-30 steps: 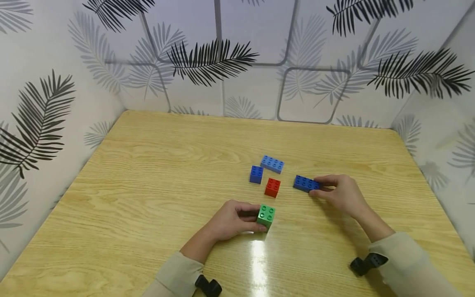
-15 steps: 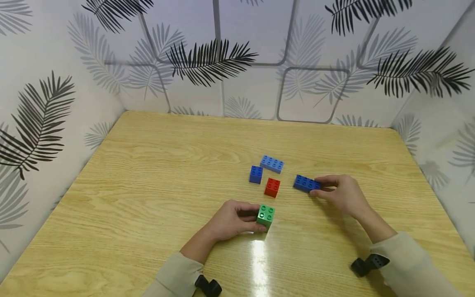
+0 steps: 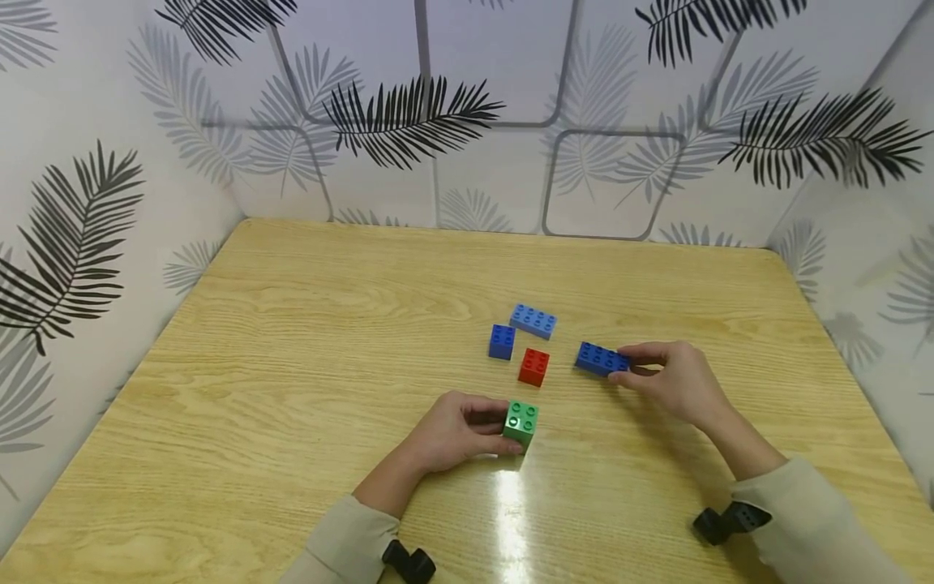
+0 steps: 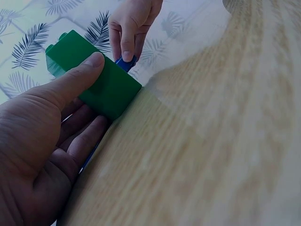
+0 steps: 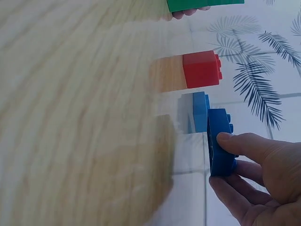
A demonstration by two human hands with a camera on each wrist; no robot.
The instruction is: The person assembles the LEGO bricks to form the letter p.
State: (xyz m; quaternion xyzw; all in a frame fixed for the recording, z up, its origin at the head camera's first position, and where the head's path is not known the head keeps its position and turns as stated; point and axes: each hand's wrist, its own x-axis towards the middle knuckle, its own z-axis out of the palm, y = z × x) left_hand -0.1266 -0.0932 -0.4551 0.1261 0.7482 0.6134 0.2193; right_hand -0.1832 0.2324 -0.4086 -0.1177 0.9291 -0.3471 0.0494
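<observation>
My left hand (image 3: 451,436) grips a tall green toy building brick (image 3: 520,426) between thumb and fingers, studs up, near the front middle of the table. In the left wrist view the thumb lies across the side of the green brick (image 4: 106,84), whose lower edge is right at the tabletop. To the right, my right hand (image 3: 674,383) pinches the right end of a long dark blue brick (image 3: 601,359). The right wrist view has the thumb on the side of this blue brick (image 5: 220,150), its hollow underside partly showing.
A small red brick (image 3: 534,367) stands between the two hands, slightly behind the green one. Behind it are a small blue brick (image 3: 502,341) and a long light blue brick (image 3: 533,321). The wooden table (image 3: 328,324) meets leaf-patterned walls (image 3: 496,186) at its back and sides.
Both hands keep their hold on the bricks in nearly the same places. The whole head view has shifted very slightly.
</observation>
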